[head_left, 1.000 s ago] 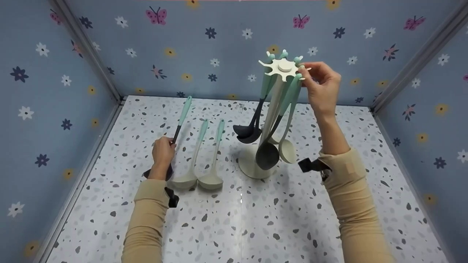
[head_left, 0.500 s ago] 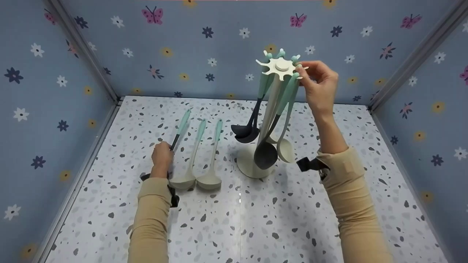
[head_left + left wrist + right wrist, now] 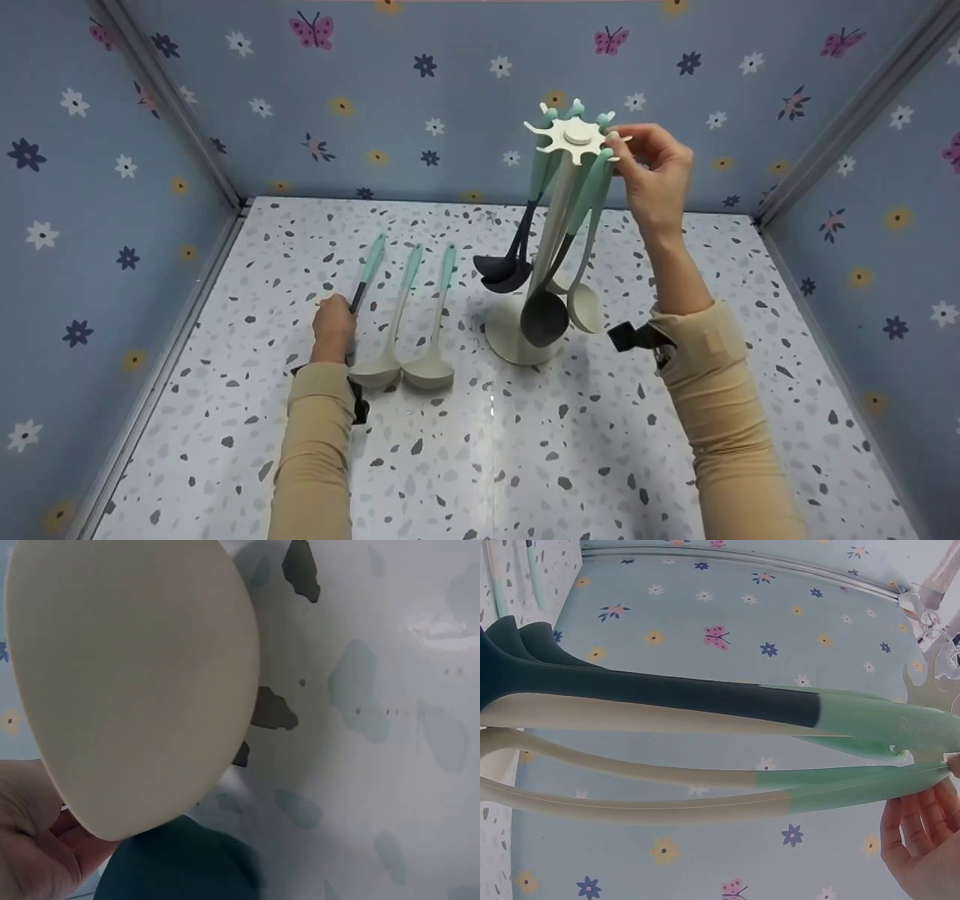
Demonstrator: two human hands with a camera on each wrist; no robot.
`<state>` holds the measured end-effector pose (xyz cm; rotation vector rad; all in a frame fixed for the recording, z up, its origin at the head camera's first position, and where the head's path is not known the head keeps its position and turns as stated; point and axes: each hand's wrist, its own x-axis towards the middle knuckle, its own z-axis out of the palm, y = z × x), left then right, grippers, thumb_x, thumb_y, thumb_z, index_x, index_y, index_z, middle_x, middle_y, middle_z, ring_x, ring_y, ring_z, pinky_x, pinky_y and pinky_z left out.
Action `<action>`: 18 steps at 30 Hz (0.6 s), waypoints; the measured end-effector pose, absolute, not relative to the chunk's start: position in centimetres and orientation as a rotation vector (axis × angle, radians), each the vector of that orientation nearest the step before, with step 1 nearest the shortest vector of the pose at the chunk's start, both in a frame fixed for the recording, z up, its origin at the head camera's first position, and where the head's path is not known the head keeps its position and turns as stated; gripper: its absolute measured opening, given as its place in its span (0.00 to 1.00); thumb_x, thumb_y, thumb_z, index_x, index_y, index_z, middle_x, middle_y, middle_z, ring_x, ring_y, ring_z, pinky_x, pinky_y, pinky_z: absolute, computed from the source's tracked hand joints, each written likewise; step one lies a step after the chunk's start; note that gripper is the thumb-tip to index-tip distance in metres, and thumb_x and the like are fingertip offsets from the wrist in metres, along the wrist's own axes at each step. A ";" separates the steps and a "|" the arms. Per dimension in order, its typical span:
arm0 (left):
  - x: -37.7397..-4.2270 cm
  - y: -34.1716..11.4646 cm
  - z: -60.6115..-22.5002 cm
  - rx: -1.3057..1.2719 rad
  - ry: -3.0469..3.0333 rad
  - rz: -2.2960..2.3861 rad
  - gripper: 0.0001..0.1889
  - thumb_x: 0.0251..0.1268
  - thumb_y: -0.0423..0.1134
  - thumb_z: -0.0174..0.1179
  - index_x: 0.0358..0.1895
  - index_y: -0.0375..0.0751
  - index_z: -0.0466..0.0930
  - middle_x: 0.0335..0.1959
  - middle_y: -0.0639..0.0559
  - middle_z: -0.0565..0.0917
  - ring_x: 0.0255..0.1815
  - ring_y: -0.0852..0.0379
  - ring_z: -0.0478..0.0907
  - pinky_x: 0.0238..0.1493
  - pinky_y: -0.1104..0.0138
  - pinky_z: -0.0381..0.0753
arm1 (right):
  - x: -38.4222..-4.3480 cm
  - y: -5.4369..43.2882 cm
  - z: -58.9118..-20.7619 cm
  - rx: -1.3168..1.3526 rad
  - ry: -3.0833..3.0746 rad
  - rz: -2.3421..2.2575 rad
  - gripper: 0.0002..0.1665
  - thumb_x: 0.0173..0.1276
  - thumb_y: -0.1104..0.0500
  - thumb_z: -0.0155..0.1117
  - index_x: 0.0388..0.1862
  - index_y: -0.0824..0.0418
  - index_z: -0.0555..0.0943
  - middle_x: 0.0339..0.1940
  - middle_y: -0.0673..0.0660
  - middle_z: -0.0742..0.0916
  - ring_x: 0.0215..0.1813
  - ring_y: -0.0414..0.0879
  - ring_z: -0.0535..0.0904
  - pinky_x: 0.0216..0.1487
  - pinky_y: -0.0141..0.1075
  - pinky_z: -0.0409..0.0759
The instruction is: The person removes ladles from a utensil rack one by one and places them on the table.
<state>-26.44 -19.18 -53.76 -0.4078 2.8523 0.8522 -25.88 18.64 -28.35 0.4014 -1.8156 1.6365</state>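
At the left of the table my left hand (image 3: 334, 322) grips a black ladle with a mint handle (image 3: 373, 260) by its dark shaft. The forearm hides most of its bowl in the head view; the dark bowl (image 3: 180, 866) shows low in the left wrist view. Two cream ladles (image 3: 429, 370) with mint handles lie beside it, nearly parallel. My right hand (image 3: 660, 176) is raised at the top of a cream utensil rack (image 3: 499, 341), pinching the mint handle end of a hanging cream utensil (image 3: 870, 791). A black ladle (image 3: 545, 319) hangs close by.
More black ladles (image 3: 510, 281) hang on the rack's left side. Its round base stands on the speckled white table (image 3: 600, 450). Blue patterned panels (image 3: 427, 90) close off the back and both sides.
My left hand has drawn the black ladle back towards me, so its handle end now lies about level with the two cream ladles. The right hand stays at the rack.
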 end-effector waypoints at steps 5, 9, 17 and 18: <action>-26.5 -19.2 -53.9 -0.395 2.836 0.819 0.07 0.60 0.25 0.48 0.35 0.24 0.75 0.32 0.34 0.78 0.29 0.49 0.72 0.36 0.54 0.73 | -24.8 18.1 -27.3 0.365 -1.807 1.733 0.03 0.56 0.70 0.61 0.29 0.71 0.81 0.23 0.56 0.81 0.25 0.42 0.74 0.27 0.28 0.76; -26.5 -19.2 -54.0 -0.385 2.845 0.788 0.08 0.60 0.25 0.47 0.37 0.24 0.74 0.33 0.34 0.78 0.32 0.47 0.74 0.37 0.54 0.73 | -24.0 17.6 -26.6 0.353 -1.808 1.750 0.03 0.56 0.71 0.61 0.29 0.70 0.81 0.23 0.55 0.80 0.25 0.42 0.73 0.28 0.27 0.75; -26.4 -19.1 -53.9 -0.367 2.858 0.735 0.09 0.63 0.25 0.44 0.40 0.23 0.72 0.37 0.31 0.76 0.40 0.40 0.76 0.40 0.53 0.74 | -24.1 17.6 -26.9 0.439 -1.824 1.586 0.08 0.58 0.70 0.59 0.32 0.78 0.78 0.23 0.53 0.81 0.23 0.40 0.74 0.27 0.30 0.76; -26.4 -19.1 -53.9 -0.369 2.850 0.736 0.09 0.63 0.25 0.43 0.40 0.23 0.72 0.37 0.31 0.76 0.40 0.40 0.75 0.41 0.53 0.74 | -24.2 17.6 -27.0 0.440 -1.824 1.582 0.08 0.58 0.70 0.59 0.32 0.78 0.78 0.23 0.53 0.81 0.23 0.40 0.74 0.26 0.30 0.76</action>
